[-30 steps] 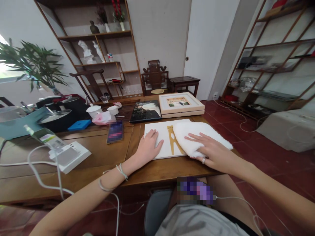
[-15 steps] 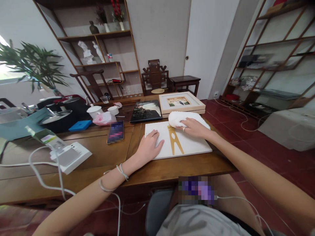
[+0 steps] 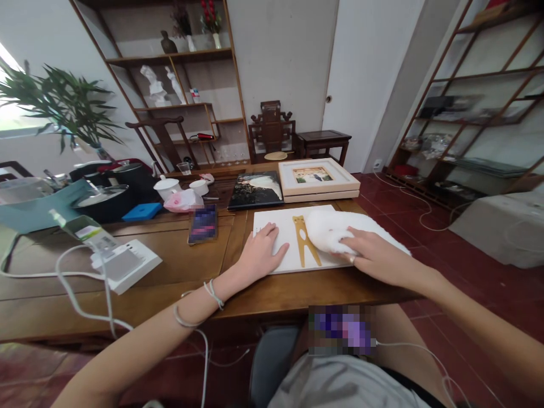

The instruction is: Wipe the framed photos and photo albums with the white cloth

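A white board [image 3: 290,261] lies near the table's front edge, with a flat golden, cat-shaped figure with two long legs [image 3: 302,242] on its face. My left hand [image 3: 260,250] rests flat on the board's left side, fingers stretched out. Over the board's right part, my right hand [image 3: 376,255] grips a bunched white cloth [image 3: 327,229], fluffy like a towel. The cloth covers the board's right side and trails toward the right. Some of my right fingers are hidden in its folds.
Behind the board lie a dark picture panel [image 3: 256,191] and a light wooden picture frame [image 3: 321,191]. To the left are a phone [image 3: 203,224], an open white box [image 3: 130,265], a white cable [image 3: 62,277], a blue box [image 3: 142,212] and a black pot [image 3: 106,201].
My right hand has moved toward me and to the right with the white cloth, from the board's upper part to its lower right. My left hand stays on the board.
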